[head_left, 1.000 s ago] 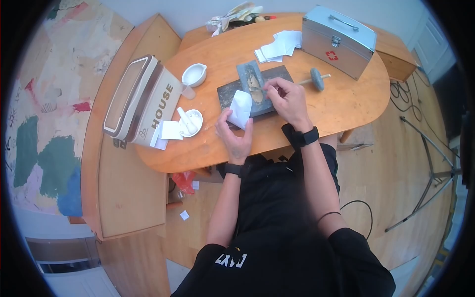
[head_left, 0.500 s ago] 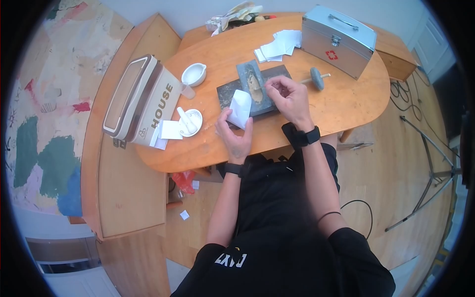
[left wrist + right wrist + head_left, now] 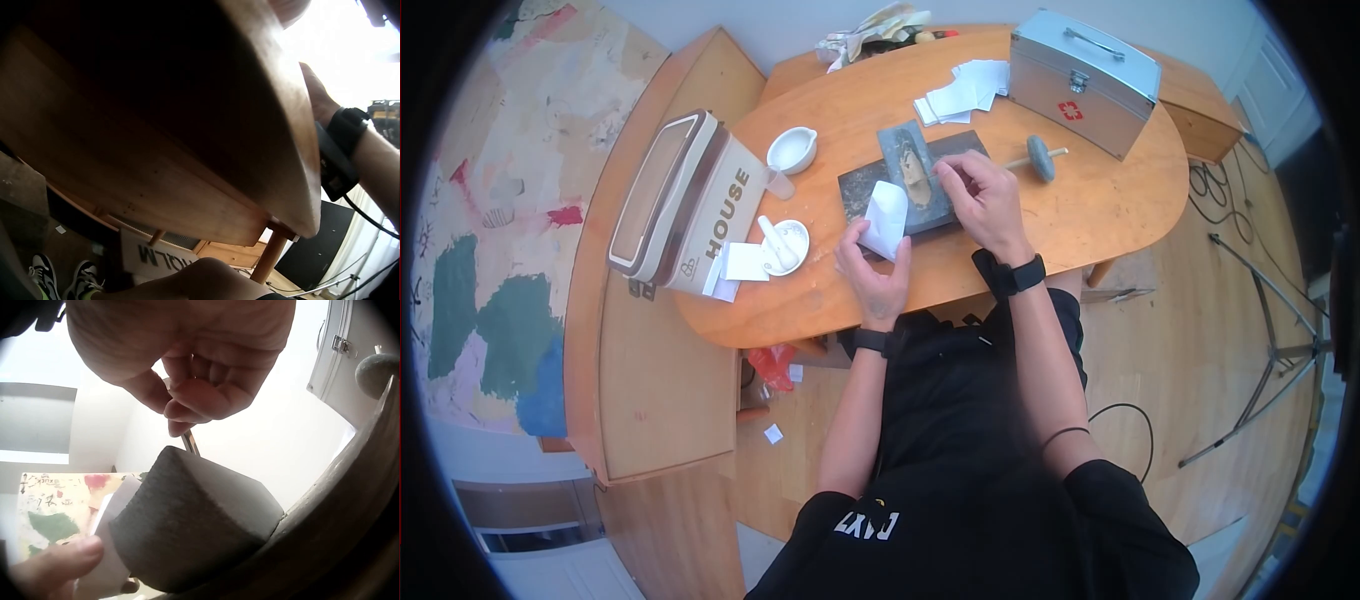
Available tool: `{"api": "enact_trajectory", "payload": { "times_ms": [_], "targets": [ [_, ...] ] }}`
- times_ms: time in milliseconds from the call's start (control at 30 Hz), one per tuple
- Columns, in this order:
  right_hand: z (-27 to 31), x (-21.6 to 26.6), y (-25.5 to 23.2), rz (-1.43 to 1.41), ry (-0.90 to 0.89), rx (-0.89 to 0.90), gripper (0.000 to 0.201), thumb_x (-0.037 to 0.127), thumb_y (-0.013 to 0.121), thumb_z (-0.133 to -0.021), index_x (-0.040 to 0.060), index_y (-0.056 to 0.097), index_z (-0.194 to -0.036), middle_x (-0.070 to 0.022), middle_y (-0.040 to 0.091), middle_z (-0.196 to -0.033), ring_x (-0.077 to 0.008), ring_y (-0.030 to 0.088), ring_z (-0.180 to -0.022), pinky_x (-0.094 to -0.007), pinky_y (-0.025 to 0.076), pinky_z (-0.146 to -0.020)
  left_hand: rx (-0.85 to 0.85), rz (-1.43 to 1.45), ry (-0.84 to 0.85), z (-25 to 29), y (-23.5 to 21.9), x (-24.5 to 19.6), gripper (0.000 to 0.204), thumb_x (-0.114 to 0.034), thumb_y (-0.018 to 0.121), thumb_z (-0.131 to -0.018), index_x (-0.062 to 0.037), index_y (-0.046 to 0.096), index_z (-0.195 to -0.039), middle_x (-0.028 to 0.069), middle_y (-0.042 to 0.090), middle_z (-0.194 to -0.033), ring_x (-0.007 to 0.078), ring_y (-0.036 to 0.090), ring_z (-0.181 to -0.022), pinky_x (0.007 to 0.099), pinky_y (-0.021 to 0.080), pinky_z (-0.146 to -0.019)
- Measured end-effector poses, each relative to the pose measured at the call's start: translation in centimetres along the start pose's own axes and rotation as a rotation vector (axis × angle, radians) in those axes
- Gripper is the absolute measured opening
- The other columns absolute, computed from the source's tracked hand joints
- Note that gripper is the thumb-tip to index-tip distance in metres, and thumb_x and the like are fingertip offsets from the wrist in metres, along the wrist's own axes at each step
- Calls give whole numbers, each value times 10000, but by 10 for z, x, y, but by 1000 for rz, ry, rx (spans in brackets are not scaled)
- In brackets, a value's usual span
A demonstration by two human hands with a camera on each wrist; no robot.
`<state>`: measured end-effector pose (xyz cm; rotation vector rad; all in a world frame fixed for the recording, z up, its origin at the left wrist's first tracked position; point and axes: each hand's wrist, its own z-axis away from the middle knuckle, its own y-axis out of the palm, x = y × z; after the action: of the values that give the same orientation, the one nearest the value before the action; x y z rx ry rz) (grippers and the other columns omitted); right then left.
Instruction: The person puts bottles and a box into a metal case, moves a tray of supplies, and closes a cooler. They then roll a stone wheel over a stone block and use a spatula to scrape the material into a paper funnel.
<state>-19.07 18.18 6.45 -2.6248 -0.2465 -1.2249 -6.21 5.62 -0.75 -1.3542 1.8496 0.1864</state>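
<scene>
At the table's middle lies a dark grey slab (image 3: 855, 190) with a lighter grey plate (image 3: 895, 145) on it that carries a streak of brown powder (image 3: 914, 170). My right hand (image 3: 953, 178) pinches a thin metal tool (image 3: 189, 441) just over the powder. In the right wrist view the tool points down behind the slab's dark corner (image 3: 194, 519). Left of the slab, my left hand (image 3: 878, 258) holds a folded white paper (image 3: 886, 218) upright between thumb and fingers. The left wrist view shows only the table's underside (image 3: 156, 125) and my right wrist's band (image 3: 344, 134).
A silver first-aid case (image 3: 1082, 82) stands at the back right, a stone roller (image 3: 1040, 158) in front of it. Several white paper squares (image 3: 962, 93) lie behind the slab. To the left are a white bowl (image 3: 792, 150), a bowl with a pestle (image 3: 785, 245) and a "HOUSE" box (image 3: 685, 205).
The right hand has shifted slightly over the powder with the tool, turning and coming back. The left hand and the paper have stayed in place.
</scene>
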Motion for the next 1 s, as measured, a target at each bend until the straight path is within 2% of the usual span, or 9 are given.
{"api": "enact_trajectory", "payload": {
  "times_ms": [333,533,633,700,833,900,1000],
  "targets": [
    [0,3,1,87,-46,6,84,91,653,-878,21,689,-906,-92,599,-733,-205,578,-588,-315,455,-556,-4,-2,2,0,0,-2,573,-185,785,-776,-35,484,-1240,161,553,-1216,310,488,-1087,408,345,-946],
    [2,3,2,129,-135,65,92,75,646,-876,21,688,-937,-94,602,-752,-236,604,-635,-333,472,-578,0,-24,9,-1,-1,-3,572,-187,786,-777,-39,484,-1239,157,554,-1202,305,489,-1078,411,336,-951],
    [1,1,2,109,-115,94,99,80,645,-878,14,690,-936,-93,611,-749,-221,606,-624,-325,472,-573,0,-6,2,0,0,-2,571,-191,786,-779,-40,484,-1241,157,553,-1201,306,490,-1078,411,333,-953],
    [2,0,2,-8,4,93,112,93,646,-884,13,697,-944,-95,632,-756,-190,592,-596,-301,466,-566,-1,-1,-6,0,0,-2,572,-192,786,-780,-40,484,-1241,158,552,-1201,307,489,-1080,412,334,-954],
    [5,-12,5,-76,63,53,123,103,643,-893,13,704,-949,-85,653,-746,-139,579,-586,-268,453,-559,2,2,-15,0,-1,-2,572,-193,787,-780,-38,485,-1241,160,551,-1200,310,488,-1081,415,334,-955],
    [5,-14,5,-139,170,20,133,107,635,-903,16,712,-963,-62,670,-747,-101,574,-601,-247,445,-560,2,2,-20,0,-1,-2,572,-195,787,-780,-38,486,-1240,160,550,-1199,310,488,-1080,415,338,-952],
    [4,-12,2,-200,206,-20,150,124,621,-925,21,718,-975,-23,680,-751,-60,567,-620,-226,439,-558,0,0,-21,0,-1,-1,570,-199,787,-780,-39,488,-1238,160,550,-1198,311,488,-1076,413,344,-946]
  ]
}}
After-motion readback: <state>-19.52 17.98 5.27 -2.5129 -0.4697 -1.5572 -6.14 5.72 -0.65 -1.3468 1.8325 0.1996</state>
